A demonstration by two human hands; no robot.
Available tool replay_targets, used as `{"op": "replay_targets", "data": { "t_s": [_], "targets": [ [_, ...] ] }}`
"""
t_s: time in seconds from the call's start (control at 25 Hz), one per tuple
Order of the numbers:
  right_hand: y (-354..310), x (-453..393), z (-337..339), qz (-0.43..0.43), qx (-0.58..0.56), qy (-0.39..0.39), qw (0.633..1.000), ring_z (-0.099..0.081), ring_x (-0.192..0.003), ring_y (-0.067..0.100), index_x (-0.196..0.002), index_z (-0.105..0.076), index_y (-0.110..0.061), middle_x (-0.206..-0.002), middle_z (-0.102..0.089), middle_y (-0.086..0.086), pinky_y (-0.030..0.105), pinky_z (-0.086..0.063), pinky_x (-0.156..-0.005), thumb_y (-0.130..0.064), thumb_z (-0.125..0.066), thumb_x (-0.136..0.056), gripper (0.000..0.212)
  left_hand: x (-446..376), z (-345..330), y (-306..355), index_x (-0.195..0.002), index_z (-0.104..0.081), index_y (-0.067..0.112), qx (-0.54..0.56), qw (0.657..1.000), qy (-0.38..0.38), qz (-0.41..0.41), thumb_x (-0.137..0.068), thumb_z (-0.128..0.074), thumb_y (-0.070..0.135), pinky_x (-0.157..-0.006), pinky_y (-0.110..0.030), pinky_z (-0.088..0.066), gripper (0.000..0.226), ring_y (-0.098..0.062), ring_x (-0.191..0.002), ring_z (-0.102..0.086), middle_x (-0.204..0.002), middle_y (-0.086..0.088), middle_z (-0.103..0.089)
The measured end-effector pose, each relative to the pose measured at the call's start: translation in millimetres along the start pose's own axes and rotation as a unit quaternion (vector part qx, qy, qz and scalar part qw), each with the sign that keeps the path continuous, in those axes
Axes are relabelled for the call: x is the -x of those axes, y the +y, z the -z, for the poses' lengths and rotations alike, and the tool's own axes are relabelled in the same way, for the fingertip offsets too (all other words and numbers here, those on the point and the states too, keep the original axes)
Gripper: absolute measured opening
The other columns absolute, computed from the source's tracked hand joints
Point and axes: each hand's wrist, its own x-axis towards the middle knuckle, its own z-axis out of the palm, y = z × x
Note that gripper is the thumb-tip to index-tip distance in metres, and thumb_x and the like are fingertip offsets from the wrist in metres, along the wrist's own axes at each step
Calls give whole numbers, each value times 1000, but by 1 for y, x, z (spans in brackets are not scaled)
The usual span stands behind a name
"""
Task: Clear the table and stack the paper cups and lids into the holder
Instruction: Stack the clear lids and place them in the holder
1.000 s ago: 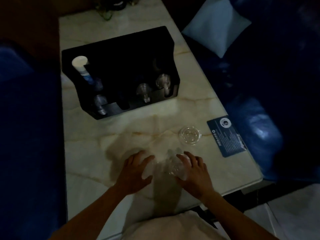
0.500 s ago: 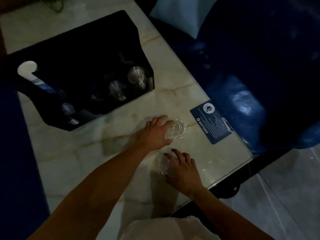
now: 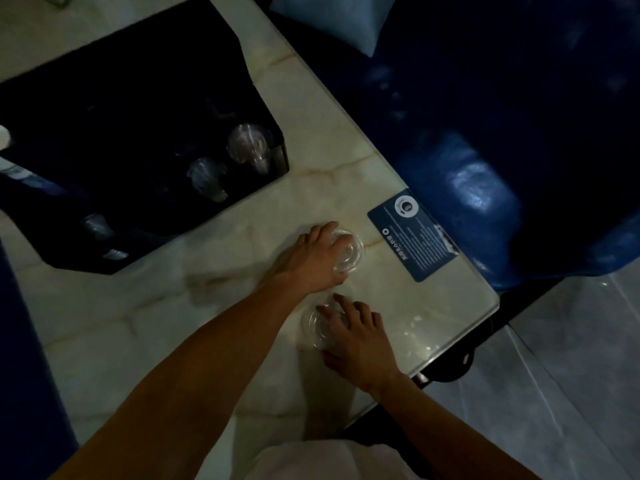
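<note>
**Head view: two hands on clear plastic lids near the table's right edge**

The head camera looks down on a pale marble-patterned table (image 3: 311, 188) with a glossy top and rounded corners, dimly lit. The left hand (image 3: 313, 259) reaches across, fingers curled over a round, clear plastic lid (image 3: 351, 252) that lies flat near the right edge, just beside a dark blue printed card (image 3: 414, 242) stuck to the surface. The right hand (image 3: 353, 337) rests closer to the near-right corner, fingers spread and pressed onto a second clear lid (image 3: 313, 325), thin and ridged in circles; whether either hand has lifted its lid off the marble cannot be told. The two hands are close together but not touching.

Toward the far-left part of the table sits the holder (image 3: 145, 98), a black, boxy organiser with angled sides. Stacks of transparent cups (image 3: 247, 145) stand in its right-hand slots, and a white cylindrical stack (image 3: 4, 140) shows at its left end. Beyond the right edge are shiny blue upholstered seats (image 3: 467, 174) and a pale cushion (image 3: 332, 19).
</note>
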Motion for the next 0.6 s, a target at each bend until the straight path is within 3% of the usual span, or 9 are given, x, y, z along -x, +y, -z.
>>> {"op": "replay_targets", "data": {
  "t_s": [0.4, 0.6],
  "targets": [
    [3, -12, -5, -2, 15, 0, 1000, -43, -124, 31, -144, -32, -32, -148, -39, 7, 46, -40, -98, -60, -69, -65, 92, 2, 5, 2, -140, -32, 27, -11, 1000, 8, 15, -73, -69, 51, -103, -43, -38, 80, -30, -130, -32, -144, -11, -33],
    [3, -3, -4, 12, 16, 2, 1000, -44, -127, 32, -145, -33, -33, -150, -40, 6, 48, -39, -101, -61, -69, -67, 91, 46, -8, -11, -138, -34, 28, 82, 986, 70, 130, -68, -69, 57, -100, -42, -40, 83, -28, -127, -38, -140, -6, -39]
  ]
}}
